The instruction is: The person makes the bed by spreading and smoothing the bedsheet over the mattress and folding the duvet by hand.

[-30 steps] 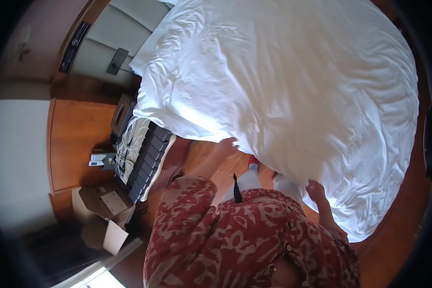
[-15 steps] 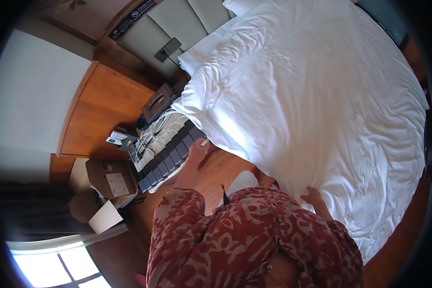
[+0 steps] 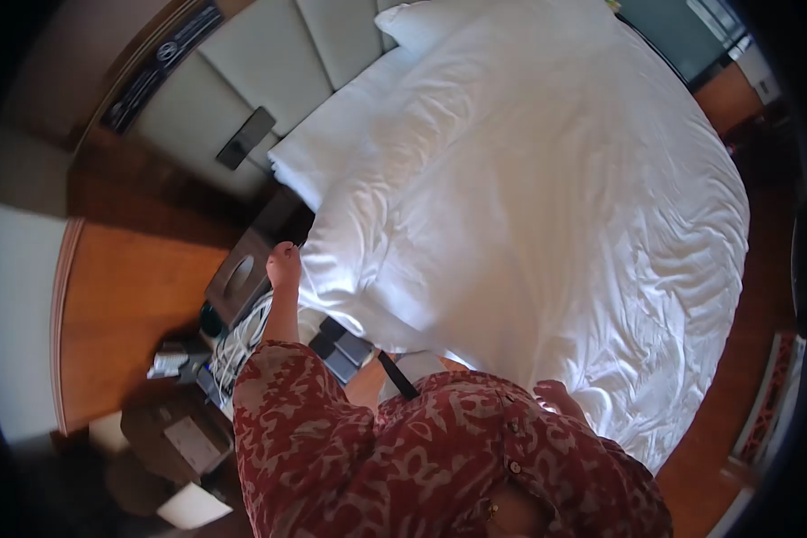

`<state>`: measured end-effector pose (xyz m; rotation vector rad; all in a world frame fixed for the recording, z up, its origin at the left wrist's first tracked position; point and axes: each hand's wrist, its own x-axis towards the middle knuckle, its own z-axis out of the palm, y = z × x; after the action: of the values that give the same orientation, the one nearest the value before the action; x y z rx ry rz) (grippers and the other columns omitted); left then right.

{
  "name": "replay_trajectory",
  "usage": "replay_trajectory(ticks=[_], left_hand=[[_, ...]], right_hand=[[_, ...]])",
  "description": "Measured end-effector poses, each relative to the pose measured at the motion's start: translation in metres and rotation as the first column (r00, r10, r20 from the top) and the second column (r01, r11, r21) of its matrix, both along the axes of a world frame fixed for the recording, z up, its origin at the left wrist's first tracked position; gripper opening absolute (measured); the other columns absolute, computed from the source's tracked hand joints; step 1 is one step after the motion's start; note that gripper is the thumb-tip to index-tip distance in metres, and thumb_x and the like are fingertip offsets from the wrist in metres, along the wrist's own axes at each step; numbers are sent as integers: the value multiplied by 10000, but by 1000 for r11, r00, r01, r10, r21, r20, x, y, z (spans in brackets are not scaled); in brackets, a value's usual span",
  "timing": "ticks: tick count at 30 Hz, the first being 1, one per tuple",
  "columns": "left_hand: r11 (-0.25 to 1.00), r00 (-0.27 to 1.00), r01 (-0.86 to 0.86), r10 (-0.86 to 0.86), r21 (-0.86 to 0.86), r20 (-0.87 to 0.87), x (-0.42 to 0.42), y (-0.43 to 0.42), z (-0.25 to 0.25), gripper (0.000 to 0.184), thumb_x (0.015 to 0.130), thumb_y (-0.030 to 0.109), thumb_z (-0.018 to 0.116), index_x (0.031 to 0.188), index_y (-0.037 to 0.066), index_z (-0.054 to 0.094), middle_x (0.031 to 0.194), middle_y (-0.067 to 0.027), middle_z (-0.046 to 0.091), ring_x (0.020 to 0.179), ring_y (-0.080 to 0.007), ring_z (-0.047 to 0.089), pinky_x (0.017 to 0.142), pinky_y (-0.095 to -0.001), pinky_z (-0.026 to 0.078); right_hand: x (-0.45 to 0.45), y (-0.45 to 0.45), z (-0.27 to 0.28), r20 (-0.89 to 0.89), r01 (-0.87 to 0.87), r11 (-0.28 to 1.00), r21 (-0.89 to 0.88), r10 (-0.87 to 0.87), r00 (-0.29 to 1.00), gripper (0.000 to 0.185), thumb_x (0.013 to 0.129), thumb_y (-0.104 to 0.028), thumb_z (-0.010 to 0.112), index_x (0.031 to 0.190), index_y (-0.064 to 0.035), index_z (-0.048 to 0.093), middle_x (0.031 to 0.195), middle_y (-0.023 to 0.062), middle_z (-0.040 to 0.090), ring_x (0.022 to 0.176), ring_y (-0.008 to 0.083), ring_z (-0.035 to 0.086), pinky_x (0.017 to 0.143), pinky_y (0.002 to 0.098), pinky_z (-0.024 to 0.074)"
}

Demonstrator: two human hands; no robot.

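My left hand [image 3: 284,266] is raised at the left corner of the white duvet [image 3: 511,206], beside a brown tissue box [image 3: 235,282]. Its fingers are curled closed, and whatever they hold, if anything, is too small to make out. Low over the near edge of the duvet hangs my right hand [image 3: 558,395], its fingers loosely bent and apart, with nothing seen in them. Under my left forearm lie white cables [image 3: 242,336] in a tangle, with dark grey blocks [image 3: 339,348] partly hidden by my sleeve.
A padded headboard [image 3: 318,45] with a dark socket plate [image 3: 246,138] stands behind the bed. White remotes [image 3: 169,363] and an opened cardboard box [image 3: 157,439] are at the left. A pillow [image 3: 421,25] lies at the bed's head.
My left hand has moved from the grey blocks up toward the headboard, beside the duvet's corner. The view has shifted, and my right hand's fingers look more bent.
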<state>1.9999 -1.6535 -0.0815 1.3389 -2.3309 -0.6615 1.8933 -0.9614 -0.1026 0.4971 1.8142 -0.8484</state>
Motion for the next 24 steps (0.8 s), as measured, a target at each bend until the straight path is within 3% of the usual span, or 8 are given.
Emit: replay_trajectory(ticks=[8,9,11,16,17,19,22,24], left_hand=[[821,973,120,-209,557,98,-92,-19,-46,858,659,402,705,1263,-57,304,1159,-260,483,1107,-319,467,912,-350,382],[826,946,273,-324,493,19,-89,-23,-79,892,661,367,717,1301,-33,241,1084,-239,529,925,-289,566,761,-364,466],[494,974,18,-203,869,95,-109,12,-14,942,636,279,761,1329,13,182,881,-148,575,542,-162,513,402,-296,391],[240,939,256,-292,936,-182,-113,38,-52,985,560,250,814,1317,26,223,936,-216,569,699,-219,584,608,-291,482],[310,912,327,-352,893,-211,-107,34,-110,948,517,279,824,1271,13,313,969,-223,575,861,-284,586,757,-331,472],[655,725,512,-676,555,129,-129,46,-62,816,486,303,824,1153,5,460,952,-190,599,962,-294,559,802,-349,453],[509,761,561,-627,653,-165,-141,62,-83,695,475,346,813,1024,8,553,951,-173,608,932,-283,574,797,-344,456],[334,750,567,-587,753,-305,-151,94,-25,632,511,375,785,975,8,563,934,-165,612,893,-279,586,781,-353,460]], right_hand=[[-3,-77,30,-242,-186,981,59,195,950,412,731,-188,641,1084,0,541,835,89,630,673,151,594,604,273,475],[-4,-79,32,-231,-214,972,92,230,945,410,731,-187,642,1081,0,543,830,90,632,673,152,596,609,274,478],[-5,-85,37,-204,-270,950,156,298,932,404,731,-185,642,1077,0,546,821,91,634,674,155,600,617,277,483],[-37,-119,47,-50,-109,987,116,115,992,395,732,-245,643,1065,-46,572,790,79,634,661,128,596,550,256,478],[-47,-128,40,-80,-104,989,102,113,990,382,742,-234,635,1067,-44,570,785,74,631,659,124,593,534,252,471],[-74,-162,51,-141,-95,995,14,96,985,384,745,-214,631,1080,-39,562,762,61,620,621,117,572,504,241,447],[-116,-210,59,-216,-180,977,-117,152,964,382,749,-203,627,1085,-34,558,746,46,610,597,100,542,505,237,438],[-145,-253,76,-304,-248,949,-194,182,935,389,767,-206,612,1107,-29,541,758,25,598,634,86,536,527,230,437]])
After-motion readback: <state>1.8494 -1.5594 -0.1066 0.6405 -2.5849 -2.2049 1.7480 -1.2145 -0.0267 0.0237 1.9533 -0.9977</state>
